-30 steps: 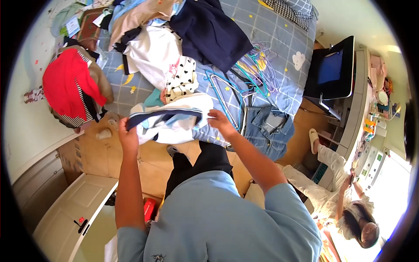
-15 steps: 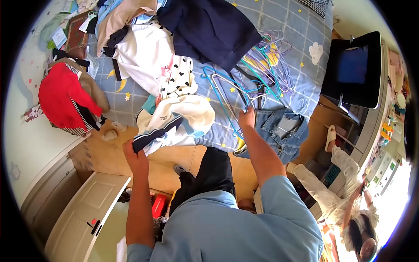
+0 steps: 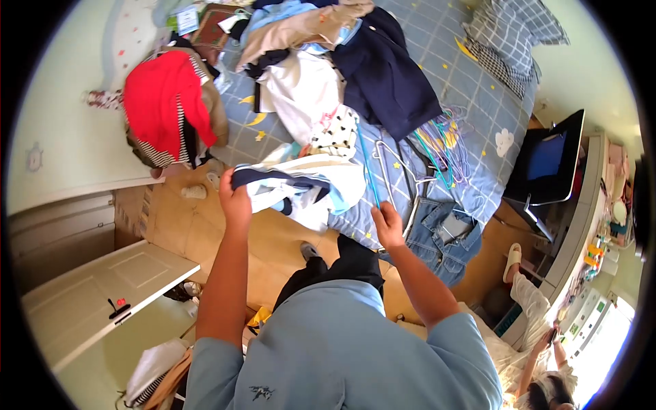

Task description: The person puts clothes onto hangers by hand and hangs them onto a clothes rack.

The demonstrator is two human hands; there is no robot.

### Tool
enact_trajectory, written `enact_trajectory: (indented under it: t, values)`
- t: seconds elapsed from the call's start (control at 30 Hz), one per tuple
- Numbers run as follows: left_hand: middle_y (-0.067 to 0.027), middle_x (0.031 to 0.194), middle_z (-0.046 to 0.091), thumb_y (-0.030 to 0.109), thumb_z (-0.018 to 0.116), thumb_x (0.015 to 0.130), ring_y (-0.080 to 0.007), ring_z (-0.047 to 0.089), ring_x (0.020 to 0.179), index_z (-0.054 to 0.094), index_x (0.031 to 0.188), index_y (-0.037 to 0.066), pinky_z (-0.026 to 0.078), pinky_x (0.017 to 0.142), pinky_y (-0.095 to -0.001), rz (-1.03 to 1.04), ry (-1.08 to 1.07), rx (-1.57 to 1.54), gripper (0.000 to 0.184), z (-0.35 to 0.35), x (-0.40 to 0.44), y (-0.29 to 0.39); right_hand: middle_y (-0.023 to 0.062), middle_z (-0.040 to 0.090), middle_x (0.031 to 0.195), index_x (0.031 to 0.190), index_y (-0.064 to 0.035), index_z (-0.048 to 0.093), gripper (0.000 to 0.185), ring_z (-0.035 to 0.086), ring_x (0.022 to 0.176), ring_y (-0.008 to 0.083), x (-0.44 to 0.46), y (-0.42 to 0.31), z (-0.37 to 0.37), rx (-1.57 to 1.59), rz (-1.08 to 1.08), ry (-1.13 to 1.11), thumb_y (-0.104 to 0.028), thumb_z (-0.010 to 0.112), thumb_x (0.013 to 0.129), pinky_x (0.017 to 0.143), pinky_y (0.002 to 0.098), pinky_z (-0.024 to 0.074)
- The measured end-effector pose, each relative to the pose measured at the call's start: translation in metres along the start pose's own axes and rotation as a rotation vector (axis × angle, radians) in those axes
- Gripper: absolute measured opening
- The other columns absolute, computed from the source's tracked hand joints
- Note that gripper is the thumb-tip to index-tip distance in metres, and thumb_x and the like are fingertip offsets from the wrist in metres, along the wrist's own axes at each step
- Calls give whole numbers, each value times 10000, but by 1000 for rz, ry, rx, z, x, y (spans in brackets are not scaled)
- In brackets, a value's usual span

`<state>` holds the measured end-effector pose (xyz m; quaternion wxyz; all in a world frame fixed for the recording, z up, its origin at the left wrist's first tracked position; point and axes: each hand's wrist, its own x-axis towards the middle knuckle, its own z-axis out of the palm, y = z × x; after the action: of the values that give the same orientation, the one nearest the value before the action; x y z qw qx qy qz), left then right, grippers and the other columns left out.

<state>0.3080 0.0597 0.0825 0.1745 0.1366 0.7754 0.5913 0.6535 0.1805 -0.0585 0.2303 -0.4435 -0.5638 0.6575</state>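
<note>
Since the earlier frame, the blue hanger [image 3: 367, 164] has been swung more upright, and the navy-banded garment [image 3: 318, 179] has been spread wider, its band now drawn across its front.

The garment is gripped at its left end by the left hand [image 3: 236, 198], with fingers and thumb closed on the navy band. It hangs partly over the near edge of the bed [image 3: 478, 48]. The lower end of the blue hanger is pinched by the right hand [image 3: 388, 224], thumb and fingers together, just beside the garment at four o'clock from its middle.

Seen from the garment, a white garment [image 3: 297, 89] is laid at twelve o'clock, with a heart-spotted cloth [image 3: 335, 140] and a dark navy garment [image 3: 389, 82] at one. Tangled hangers [image 3: 451, 147] are heaped between two and three, and a denim jacket [image 3: 444, 239] is placed near four, at the bed's edge. Red clothing [image 3: 164, 96] is piled at ten. Farther off at four, a dark object is held by another person [image 3: 540, 383], partly cut off by the view.
</note>
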Motion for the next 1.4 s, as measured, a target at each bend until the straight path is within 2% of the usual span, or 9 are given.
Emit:
enact_trajectory:
  t: [0.07,0.37,0.63,0.73,0.8,1.03,1.17,1.3,1.4]
  values:
    - [-60,982,629,-23,553,840,-156,587,910,595,1095,-6,474,832,-281,253,-13,98,260,-13,8,-4,-42,424,688,990,-45,564,184,383,622,50,-24,-28,7,-52,-174,-37,-112,705,893,539,245,329]
    - [-133,837,649,139,620,845,-269,646,791,580,1013,33,493,732,-361,242,3,471,203,-74,-8,66,-8,537,788,1177,-3,621,223,452,722,78,-87,-203,58,-123,-356,-195,-122,581,994,647,243,404]
    - [-204,1031,666,247,574,854,-419,618,990,552,1082,86,492,806,-489,282,45,587,281,-148,-44,76,-24,528,827,1244,19,589,274,434,739,55,-204,-229,135,-216,-420,-202,-109,574,1002,644,225,382]
    - [-209,1024,665,250,574,864,-428,618,980,543,1080,86,490,812,-501,333,113,606,273,-187,-49,72,60,621,802,1188,18,625,244,517,700,110,-226,-227,156,-192,-709,-116,-114,582,988,649,271,451]
    - [-212,1012,664,246,577,864,-431,621,965,534,1078,85,486,812,-513,342,94,625,272,-209,-63,78,59,614,712,1194,-2,621,244,527,642,129,-239,-222,166,-281,-400,-253,-127,580,988,595,306,450]
    - [-218,916,661,187,626,832,-452,629,886,488,1061,88,486,762,-554,492,-39,592,286,-221,-133,82,195,586,662,1154,-41,635,226,615,616,335,-218,-204,270,-362,-485,-193,-148,575,965,594,414,465]
    - [-218,981,641,137,654,796,-439,613,941,501,1018,65,467,815,-554,462,-153,446,280,-220,-172,70,79,562,650,1039,19,633,185,491,596,134,-193,-194,289,-182,-527,-168,-147,581,975,572,310,427]
    - [-131,1289,500,95,691,705,-381,470,1200,578,974,68,336,1001,-523,1082,63,563,293,-254,-164,86,12,582,724,1019,3,646,161,496,679,82,-200,-222,279,-133,-626,-378,-147,605,977,610,267,434]
    - [-156,975,585,77,682,721,-393,563,945,537,935,48,405,874,-503,1200,-104,469,260,-265,-153,105,17,592,764,1019,-3,613,139,520,718,96,-204,-255,272,-144,-561,-483,-128,632,961,642,268,446]
